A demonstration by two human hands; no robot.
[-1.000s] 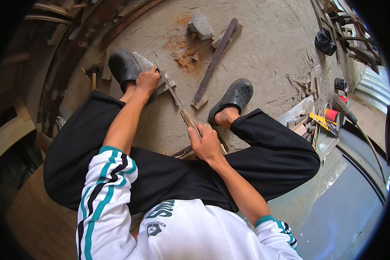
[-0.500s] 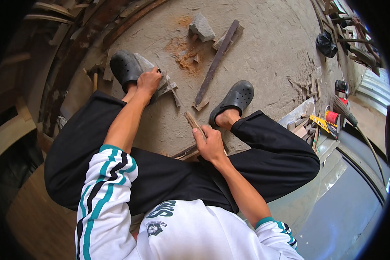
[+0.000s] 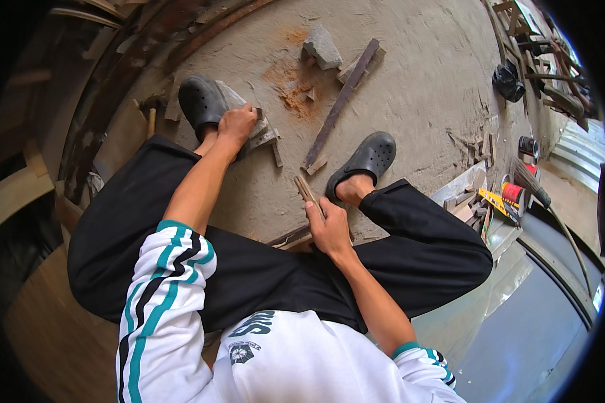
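My left hand [image 3: 238,126] is closed at the edge of a small stack of wood pieces [image 3: 265,134] beside my left clog [image 3: 202,104]. Its fingers seem wrapped round the end of a wood piece, mostly hidden under them. A short offcut sticks out from the stack toward me. My right hand [image 3: 329,227], in front of my lap, grips a narrow wooden stick [image 3: 306,191] that points up and to the left. The stick's far tip is apart from the stack. Its lower end is hidden in my palm.
A long dark wood strip [image 3: 343,104] lies ahead on offcuts, near a grey stone block [image 3: 323,47] and orange sawdust [image 3: 296,97]. My right clog [image 3: 366,161] is planted at right. Farther right are a yellow handsaw [image 3: 499,205], cans and scrap wood; a hammer [image 3: 151,121] lies left.
My right hand has drawn the stick slightly back from the stack. A thin strip seen between stick and stack is no longer visible. My left hand stays at the stack.
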